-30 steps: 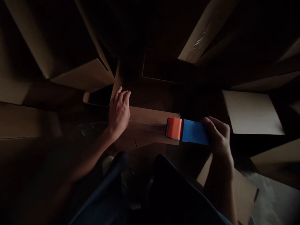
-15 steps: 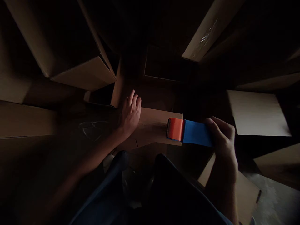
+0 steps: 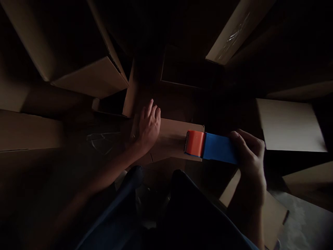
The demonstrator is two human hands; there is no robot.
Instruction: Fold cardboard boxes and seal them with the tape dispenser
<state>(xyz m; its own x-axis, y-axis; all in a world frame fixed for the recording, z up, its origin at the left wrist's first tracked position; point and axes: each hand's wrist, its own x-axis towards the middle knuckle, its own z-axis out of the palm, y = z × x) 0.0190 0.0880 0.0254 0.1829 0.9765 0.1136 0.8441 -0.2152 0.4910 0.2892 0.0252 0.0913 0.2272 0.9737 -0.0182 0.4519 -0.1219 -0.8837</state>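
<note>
Head cam: left hand is lying flat, grip wide, pinning the cardboard box steady; right hand is clutching the tape dispenser.

Grey floor, dim; flat cardboard box at centre, cardboard sheet lower right.
</note>
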